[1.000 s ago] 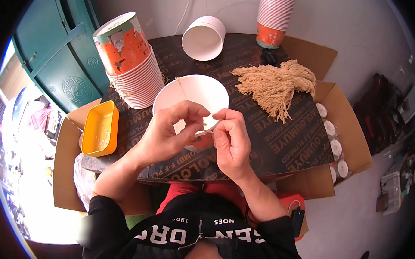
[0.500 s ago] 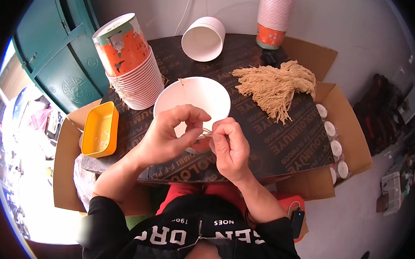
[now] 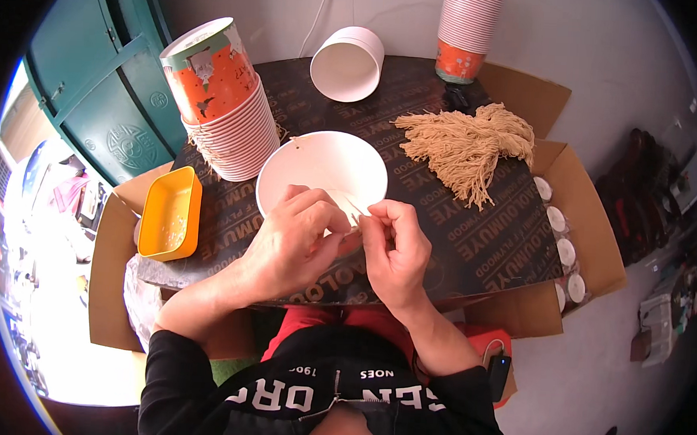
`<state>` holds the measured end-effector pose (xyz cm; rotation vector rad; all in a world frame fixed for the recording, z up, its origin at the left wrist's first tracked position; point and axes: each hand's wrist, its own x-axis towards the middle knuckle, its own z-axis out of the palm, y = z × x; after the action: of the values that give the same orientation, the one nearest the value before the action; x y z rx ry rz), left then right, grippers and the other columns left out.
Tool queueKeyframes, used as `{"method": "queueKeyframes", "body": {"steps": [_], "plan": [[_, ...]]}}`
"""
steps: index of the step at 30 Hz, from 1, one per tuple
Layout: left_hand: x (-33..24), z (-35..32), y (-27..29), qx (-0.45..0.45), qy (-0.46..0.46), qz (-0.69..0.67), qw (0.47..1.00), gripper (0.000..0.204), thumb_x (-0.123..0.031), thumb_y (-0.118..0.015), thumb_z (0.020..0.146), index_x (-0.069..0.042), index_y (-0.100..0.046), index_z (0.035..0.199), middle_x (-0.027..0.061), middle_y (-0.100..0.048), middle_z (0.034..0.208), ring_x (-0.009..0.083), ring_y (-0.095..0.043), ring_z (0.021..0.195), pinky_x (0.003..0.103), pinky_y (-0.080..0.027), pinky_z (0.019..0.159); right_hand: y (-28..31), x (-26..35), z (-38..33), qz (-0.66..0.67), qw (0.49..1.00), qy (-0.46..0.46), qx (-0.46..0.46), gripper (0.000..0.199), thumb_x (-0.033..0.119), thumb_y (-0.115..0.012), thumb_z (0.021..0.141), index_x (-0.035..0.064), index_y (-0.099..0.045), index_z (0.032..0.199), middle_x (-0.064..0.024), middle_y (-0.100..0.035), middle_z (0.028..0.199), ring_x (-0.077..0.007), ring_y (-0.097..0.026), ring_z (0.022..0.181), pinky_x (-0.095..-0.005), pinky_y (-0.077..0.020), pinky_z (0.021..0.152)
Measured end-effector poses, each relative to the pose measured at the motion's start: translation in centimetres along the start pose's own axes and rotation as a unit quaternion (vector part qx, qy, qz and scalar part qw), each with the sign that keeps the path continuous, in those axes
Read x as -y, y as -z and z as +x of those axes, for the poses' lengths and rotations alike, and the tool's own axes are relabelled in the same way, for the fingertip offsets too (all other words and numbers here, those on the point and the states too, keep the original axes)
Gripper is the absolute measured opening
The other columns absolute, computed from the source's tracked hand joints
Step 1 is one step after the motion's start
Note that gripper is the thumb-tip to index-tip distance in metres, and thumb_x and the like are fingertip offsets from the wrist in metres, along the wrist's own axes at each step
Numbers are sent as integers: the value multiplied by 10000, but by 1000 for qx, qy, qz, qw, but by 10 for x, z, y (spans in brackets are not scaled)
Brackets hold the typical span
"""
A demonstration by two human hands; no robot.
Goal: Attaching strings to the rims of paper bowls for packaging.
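A white-lined paper bucket (image 3: 312,161) stands before me with its mouth up, and a bit of its orange outside shows between my hands. At its near rim, my left hand (image 3: 289,242) is closed with thumb and fingers bent together. Beside it my right hand (image 3: 397,255) pinches a thin, pale string (image 3: 354,211) at the rim. The string runs toward the left fingers, which seem to hold its other part, though the fingers partly hide it. A small knot-like spot (image 3: 296,145) shows on the far inner wall.
A tall stack of orange-printed buckets (image 3: 232,123) stands left, a yellow tray (image 3: 194,218) below it. Beige strings (image 3: 468,149) lie in a bundle to the right. Farther back are a tipped white bucket (image 3: 347,66) and another stack (image 3: 469,36). Cardboard boxes (image 3: 586,212) flank the dark table (image 3: 471,254).
My right hand has shifted slightly right, its fingertips drawing apart from the left ones. The left hand has turned, its fingers folding further over. The string between them remains held.
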<state>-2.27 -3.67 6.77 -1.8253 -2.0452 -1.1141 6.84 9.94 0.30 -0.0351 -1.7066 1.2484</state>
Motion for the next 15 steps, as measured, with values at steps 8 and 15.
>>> {"method": "queueKeyframes", "body": {"steps": [8,15], "plan": [[1,3,-4,-21,-18,-31,999,211,36,-710,748,-58,-571,876,65,-606,767,271,-599,712,370,-446,757,8,1,0,-66,992,90,51,147,-87,-675,843,-5,-609,947,-121,-603,805,-247,-645,670,-335,-499,564],[4,5,-5,-16,-1,-45,999,168,50,-672,779,-41,-571,878,89,-615,770,289,-605,720,371,-471,721,10,6,-3,-34,993,76,88,125,-90,-658,851,-12,-624,943,-119,-602,839,-248,-649,702,-323,-503,581]]}}
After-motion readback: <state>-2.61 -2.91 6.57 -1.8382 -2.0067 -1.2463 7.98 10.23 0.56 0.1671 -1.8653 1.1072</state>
